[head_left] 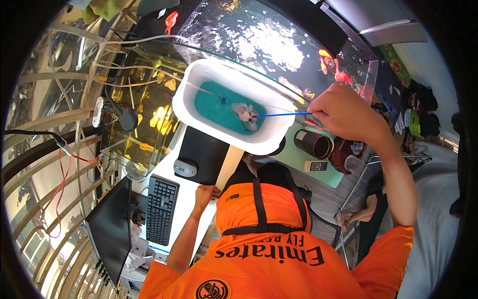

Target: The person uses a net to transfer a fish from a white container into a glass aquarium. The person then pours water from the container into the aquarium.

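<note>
My right hand (341,110) is closed on a thin blue rod (281,115) above the right end of a white tub (264,144). The rod slants left over the tub's rim. Blue-green water (219,117) lies in the tub. At the rod's far end is a pale, whitish shape (244,112) with reddish marks; whether it is a fish or a small net I cannot tell. A thin pale tube (191,89) runs into the tub from the left. My left hand (206,194) rests at the desk edge below the mouse pad, fingers curled; anything inside them is hidden.
A large fish tank (249,37) with orange fish stands behind the tub; a smaller tank (144,107) is on the left. The desk holds a mouse (185,168), keyboard (162,209) and monitor (110,224). A dark cup (313,144) and remote (316,166) sit right.
</note>
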`<state>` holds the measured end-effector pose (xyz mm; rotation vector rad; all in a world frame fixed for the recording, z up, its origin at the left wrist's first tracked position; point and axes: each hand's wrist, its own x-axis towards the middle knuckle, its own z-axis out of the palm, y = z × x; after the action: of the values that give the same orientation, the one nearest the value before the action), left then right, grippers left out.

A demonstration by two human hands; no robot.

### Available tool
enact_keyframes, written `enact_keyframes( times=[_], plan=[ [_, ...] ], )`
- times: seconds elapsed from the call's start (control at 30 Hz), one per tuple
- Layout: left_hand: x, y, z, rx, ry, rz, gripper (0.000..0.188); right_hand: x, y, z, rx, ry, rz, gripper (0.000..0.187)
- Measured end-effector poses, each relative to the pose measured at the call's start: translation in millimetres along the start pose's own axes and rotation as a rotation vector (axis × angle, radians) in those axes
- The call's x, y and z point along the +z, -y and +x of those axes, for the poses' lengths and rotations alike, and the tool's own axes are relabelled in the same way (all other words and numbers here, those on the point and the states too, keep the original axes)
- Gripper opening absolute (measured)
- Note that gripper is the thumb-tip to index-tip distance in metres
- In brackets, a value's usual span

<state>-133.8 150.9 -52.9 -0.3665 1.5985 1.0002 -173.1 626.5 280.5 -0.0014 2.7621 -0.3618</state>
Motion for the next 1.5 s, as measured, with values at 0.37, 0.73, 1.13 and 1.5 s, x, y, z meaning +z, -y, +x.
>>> enact_keyframes(
  times=[0.37, 0.73, 1.13, 1.5],
  plan=[
    [1, 0, 0, -0.017, -0.028, -0.026, 0.032, 6, 15, 19, 0.093, 0.271, -0.109, 0.015],
    [2, -3, -1, -0.009, -0.033, -0.017, 0.031, 4, 25, 14, 0.108, 0.259, -0.214, 0.016],
    [0, 2, 4, -0.023, -0.032, -0.02, 0.031, -21, 13, -7, 0.059, 0.074, 0.076, 0.011],
    [1, 0, 3, -0.031, -0.044, -0.002, 0.032, -67, 29, -33, 0.049, 0.074, -0.093, 0.011]
  ],
)
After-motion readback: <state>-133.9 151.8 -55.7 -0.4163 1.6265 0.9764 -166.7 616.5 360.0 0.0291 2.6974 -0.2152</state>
